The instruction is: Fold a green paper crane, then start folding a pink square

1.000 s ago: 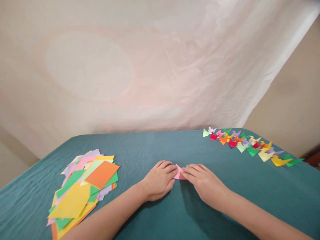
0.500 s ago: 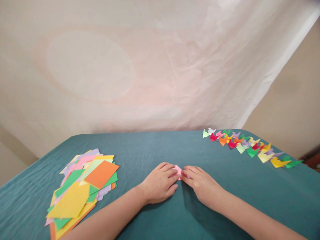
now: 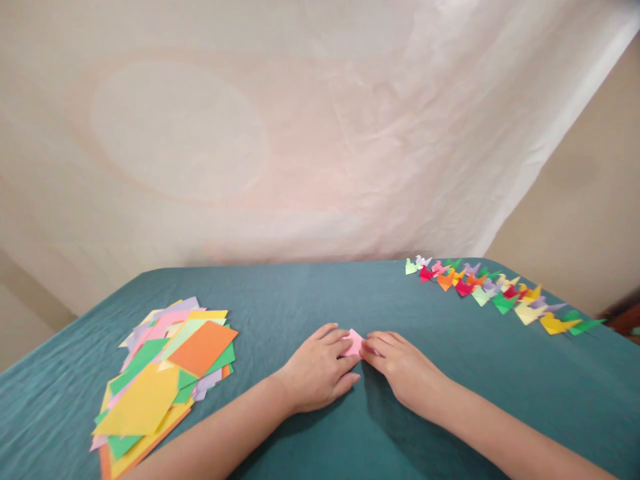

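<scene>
A small folded piece of pink paper (image 3: pixel 355 342) lies on the teal tablecloth (image 3: pixel 300 293) in front of me. My left hand (image 3: pixel 317 368) rests palm down with its fingertips pressing on the paper's left side. From the right, my right hand (image 3: pixel 400 367) meets it, fingers stretched out and close together, their tips on the paper's right edge. Most of the pink paper is hidden under the fingers of both hands.
A loose pile of coloured paper squares (image 3: pixel 160 367) lies at the near left of the table. A row of several small folded paper figures (image 3: pixel 495 293) runs along the far right edge. A pale cloth backdrop (image 3: pixel 300 133) hangs behind the table.
My right hand has slid a little to the left, closer to my left hand, and covers more of the pink paper. The left hand has stayed almost still.
</scene>
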The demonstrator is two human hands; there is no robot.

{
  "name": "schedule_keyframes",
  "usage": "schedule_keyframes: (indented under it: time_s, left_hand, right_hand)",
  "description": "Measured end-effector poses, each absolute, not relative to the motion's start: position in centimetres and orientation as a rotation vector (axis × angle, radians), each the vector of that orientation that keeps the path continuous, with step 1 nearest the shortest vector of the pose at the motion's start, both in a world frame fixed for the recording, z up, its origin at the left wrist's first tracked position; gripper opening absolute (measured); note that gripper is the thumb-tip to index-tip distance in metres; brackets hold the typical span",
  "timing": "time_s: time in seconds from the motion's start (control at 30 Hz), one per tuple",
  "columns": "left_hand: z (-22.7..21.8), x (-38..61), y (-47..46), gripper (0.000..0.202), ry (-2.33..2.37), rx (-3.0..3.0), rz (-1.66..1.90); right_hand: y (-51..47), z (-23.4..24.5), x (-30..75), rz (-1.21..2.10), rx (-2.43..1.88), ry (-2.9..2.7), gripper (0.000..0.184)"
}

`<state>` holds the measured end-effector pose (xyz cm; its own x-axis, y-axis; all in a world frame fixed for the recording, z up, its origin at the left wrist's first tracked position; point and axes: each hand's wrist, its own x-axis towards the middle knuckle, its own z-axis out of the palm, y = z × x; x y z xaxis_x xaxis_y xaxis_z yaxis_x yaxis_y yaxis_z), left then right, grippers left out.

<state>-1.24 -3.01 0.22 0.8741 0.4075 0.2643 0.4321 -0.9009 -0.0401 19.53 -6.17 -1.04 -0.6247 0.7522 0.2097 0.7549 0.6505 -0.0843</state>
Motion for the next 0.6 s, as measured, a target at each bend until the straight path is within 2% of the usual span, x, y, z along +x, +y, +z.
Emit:
schedule_keyframes:
  time_s: [0.2,0.6]
  left_hand:
    - [1.0,-1.2,-3.1,0.024,-0.713,-2.955,-0.320]
    - [2.5,-1.9,-3.9,0.026,-0.855,-2.898,-0.147]
  right_hand:
    - [-6.2,-0.7,19.4,-0.007,-1.256,-2.662,0.024]
    - [-6.2,-0.7,19.5,-0.003,-1.263,-2.663,0.025]
